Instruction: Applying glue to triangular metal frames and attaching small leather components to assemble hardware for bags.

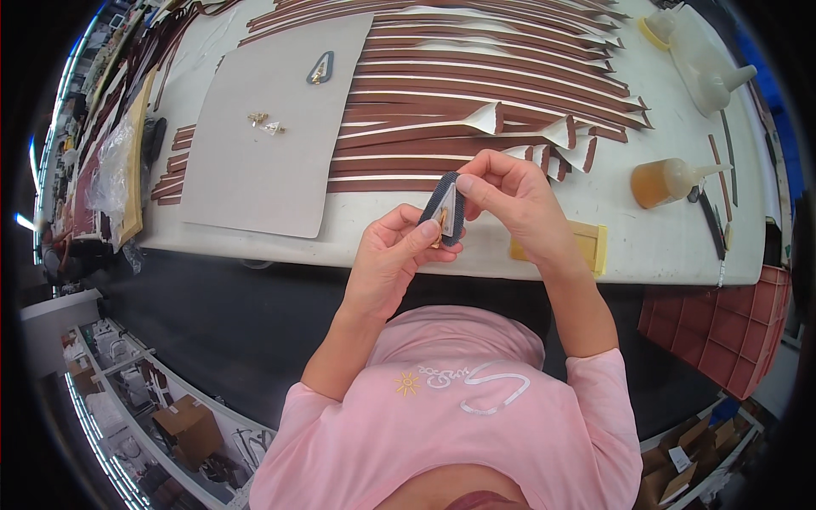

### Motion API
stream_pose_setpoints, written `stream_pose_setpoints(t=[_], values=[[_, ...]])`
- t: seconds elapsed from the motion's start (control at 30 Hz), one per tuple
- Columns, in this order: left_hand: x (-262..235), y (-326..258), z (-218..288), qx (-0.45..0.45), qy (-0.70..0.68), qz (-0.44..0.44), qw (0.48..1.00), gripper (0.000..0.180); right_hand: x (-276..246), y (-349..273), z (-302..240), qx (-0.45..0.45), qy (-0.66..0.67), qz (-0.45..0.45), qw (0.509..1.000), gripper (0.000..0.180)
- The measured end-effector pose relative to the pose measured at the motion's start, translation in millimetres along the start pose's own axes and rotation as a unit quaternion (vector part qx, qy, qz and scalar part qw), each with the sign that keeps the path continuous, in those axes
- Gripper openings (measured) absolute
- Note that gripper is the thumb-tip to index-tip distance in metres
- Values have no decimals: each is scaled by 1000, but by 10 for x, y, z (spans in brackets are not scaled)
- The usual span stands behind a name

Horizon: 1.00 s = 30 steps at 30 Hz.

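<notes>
We have open room above the grey board (255, 187), with gold fittings (257, 118) near its middle and a blue-rimmed triangle (320, 74) toward its far right corner as low obstacles. Right of it, brown strips (476, 84) with flared ends crowd our passage; right of its near corner, our left hand (387, 255) and right hand (514, 200) fill the air. Well right of it, an amber bottle (653, 184) and a white jug (701, 59) block us.

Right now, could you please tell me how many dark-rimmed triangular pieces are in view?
2: one triangular piece is held between the left hand and right hand; the other triangular piece lies on the grey board. Others may be hidden.
</notes>
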<state>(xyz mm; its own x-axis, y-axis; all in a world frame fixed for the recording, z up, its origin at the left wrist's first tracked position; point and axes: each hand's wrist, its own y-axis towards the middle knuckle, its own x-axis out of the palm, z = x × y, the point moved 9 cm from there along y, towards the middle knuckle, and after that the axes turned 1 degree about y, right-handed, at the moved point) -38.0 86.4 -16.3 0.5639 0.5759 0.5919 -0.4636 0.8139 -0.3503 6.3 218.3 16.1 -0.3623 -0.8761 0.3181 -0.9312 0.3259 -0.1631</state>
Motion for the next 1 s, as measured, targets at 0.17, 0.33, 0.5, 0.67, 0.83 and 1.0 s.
stream_pose_setpoints(t=[0.17,0.33,0.5,0.67,0.83,1.0], values=[[36,-13,79,42,61,2,997,13,4,25,14,-2,11,-12,1000,13],[32,-22,118,61,98,13,993,14,25,32,-37,-2,-8,-8,1000,12],[14,-24,150,80,110,29,990,15,35,24,-103,-17,-28,-2,999,13],[0,-13,174,84,141,31,986,13,49,31,-125,-34,-78,8,996,12],[-55,12,154,59,109,23,992,18,66,59,-124,-23,-94,-2,995,12],[-65,13,161,61,108,22,992,19,74,103,-88,-13,-90,-8,996,11]])
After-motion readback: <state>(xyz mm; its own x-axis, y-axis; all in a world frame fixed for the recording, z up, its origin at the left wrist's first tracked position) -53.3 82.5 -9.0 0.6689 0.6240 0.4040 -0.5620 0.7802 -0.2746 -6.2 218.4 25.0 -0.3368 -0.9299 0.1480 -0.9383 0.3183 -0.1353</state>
